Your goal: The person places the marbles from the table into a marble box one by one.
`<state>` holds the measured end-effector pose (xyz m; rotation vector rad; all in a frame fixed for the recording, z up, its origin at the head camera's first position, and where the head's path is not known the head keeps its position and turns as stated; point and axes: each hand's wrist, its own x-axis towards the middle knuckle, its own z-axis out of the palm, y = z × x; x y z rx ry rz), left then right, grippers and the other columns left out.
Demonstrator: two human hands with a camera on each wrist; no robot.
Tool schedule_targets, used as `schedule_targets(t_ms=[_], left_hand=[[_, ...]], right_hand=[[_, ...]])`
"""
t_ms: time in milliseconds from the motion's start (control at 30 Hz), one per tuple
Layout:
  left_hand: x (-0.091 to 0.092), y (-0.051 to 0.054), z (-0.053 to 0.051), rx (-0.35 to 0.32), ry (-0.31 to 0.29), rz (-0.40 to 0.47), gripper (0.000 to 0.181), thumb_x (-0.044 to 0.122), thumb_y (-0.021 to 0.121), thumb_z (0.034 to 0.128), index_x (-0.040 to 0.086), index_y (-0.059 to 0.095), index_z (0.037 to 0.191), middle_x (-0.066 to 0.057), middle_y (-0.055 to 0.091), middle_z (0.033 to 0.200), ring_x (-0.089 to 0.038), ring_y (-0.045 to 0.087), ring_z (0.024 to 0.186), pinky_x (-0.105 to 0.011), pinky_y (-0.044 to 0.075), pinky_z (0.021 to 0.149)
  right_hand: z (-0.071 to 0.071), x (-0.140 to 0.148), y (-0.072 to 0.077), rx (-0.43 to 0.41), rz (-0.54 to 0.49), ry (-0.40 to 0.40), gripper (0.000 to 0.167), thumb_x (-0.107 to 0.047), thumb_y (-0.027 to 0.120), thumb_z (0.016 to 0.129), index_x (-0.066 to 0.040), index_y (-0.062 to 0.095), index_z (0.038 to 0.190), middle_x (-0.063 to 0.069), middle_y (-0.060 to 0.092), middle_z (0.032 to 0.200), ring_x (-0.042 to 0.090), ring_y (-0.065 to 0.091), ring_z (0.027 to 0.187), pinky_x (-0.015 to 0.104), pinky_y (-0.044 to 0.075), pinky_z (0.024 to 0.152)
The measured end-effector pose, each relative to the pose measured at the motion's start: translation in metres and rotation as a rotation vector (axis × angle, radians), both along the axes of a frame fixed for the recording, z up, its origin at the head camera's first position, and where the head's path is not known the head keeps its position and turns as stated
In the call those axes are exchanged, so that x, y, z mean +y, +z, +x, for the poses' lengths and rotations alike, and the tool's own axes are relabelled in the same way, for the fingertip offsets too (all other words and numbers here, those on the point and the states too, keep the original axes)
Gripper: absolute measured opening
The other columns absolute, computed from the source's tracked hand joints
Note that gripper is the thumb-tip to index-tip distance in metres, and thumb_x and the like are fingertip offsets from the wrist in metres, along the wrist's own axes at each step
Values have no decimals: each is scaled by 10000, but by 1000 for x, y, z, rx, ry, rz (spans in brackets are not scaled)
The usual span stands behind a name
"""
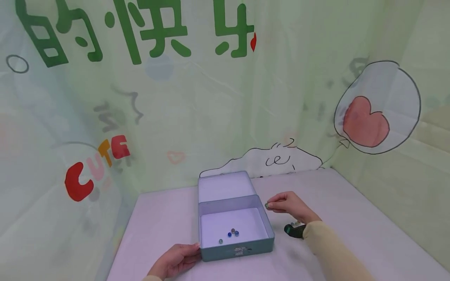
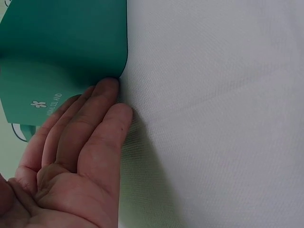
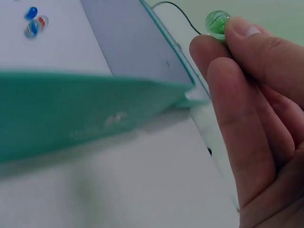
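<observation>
A hinged green tin box stands on the table with its lid tipped back. Inside, several glass marbles lie near the front wall. My left hand touches the box's front left corner. In the left wrist view, the fingers of that hand extend along the green side wall. Just off the box's right side, my right hand pinches a clear marble with green swirls between thumb and fingertip, raised above the table.
A dark green pouch-like thing lies right of the box, partly covered by the right sleeve. A few small marbles show beside it. Printed cloth hangs behind the white table and along both sides.
</observation>
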<state>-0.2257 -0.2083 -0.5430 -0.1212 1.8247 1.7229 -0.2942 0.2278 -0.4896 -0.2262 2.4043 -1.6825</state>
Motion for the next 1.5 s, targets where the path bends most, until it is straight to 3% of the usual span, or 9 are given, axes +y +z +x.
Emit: schedule_targets(t_ms=[67, 233, 400, 600, 833, 1233, 1367, 1500], left_hand=[[0, -1, -1, -3, 2, -5, 522, 307, 671, 1004, -103, 609, 1320, -256, 676, 1300, -348, 671, 1232, -480, 548, 1061], [0, -2, -3, -3, 12, -18, 511, 310, 676, 1001, -95, 621, 1309, -256, 679, 1294, -354, 670, 1231, -497, 539, 1069], [0, -4, -3, 3, 6, 4, 515, 307, 675, 1002, -92, 613, 1321, -261, 669, 1309, -354, 666, 1237, -507, 532, 1077], [1, -5, 0, 7, 1, 26, 496, 283, 663, 1010, -103, 608, 1317, -274, 660, 1314, -359, 662, 1243, -495, 535, 1074], [2, -3, 2, 11, -13, 41, 525, 290, 674, 1004, -114, 594, 1329, -282, 648, 1330, -362, 650, 1259, -498, 524, 1088], [0, -4, -2, 9, -5, 23, 514, 289, 667, 1006, -119, 604, 1312, -278, 663, 1306, -365, 659, 1245, -494, 534, 1074], [0, -3, -1, -4, 14, 31, 498, 277, 679, 1001, -109, 613, 1310, -270, 672, 1294, -344, 677, 1222, -464, 557, 1050], [0, -3, 0, -12, 23, 37, 509, 265, 694, 993, -120, 607, 1314, -271, 673, 1291, -327, 688, 1206, -442, 570, 1034]], right_hand=[[-3, -15, 4, 16, 64, 40, 239, -171, 767, 929, 22, 757, 1070, 108, 784, 1013, 277, 757, 942, 337, 650, 848], [-11, -60, 12, 63, 340, 141, 45, -57, 805, 864, -33, 782, 895, 37, 753, 826, 207, 707, 756, 320, 641, 723], [-18, -97, 8, 50, 519, 168, 81, -12, 812, 838, -78, 767, 825, -7, 708, 752, 146, 656, 700, 298, 611, 693], [-16, -122, 5, 24, 645, 207, 118, 13, 800, 839, -85, 759, 787, -6, 682, 707, 145, 626, 653, 269, 569, 636], [-8, -126, 8, 45, 662, 212, 140, 63, 789, 820, -62, 757, 767, 0, 669, 683, 133, 609, 616, 250, 553, 592], [-9, -125, 9, 37, 627, 205, 108, 31, 791, 838, -68, 766, 800, 9, 689, 721, 157, 642, 664, 277, 588, 644], [-10, -118, 8, 24, 554, 180, 65, 10, 792, 846, -52, 773, 847, 8, 705, 746, 155, 653, 690, 296, 601, 677], [-13, -98, 6, 24, 400, 139, 50, -25, 788, 868, -34, 780, 917, 16, 735, 798, 172, 691, 747, 331, 636, 738]])
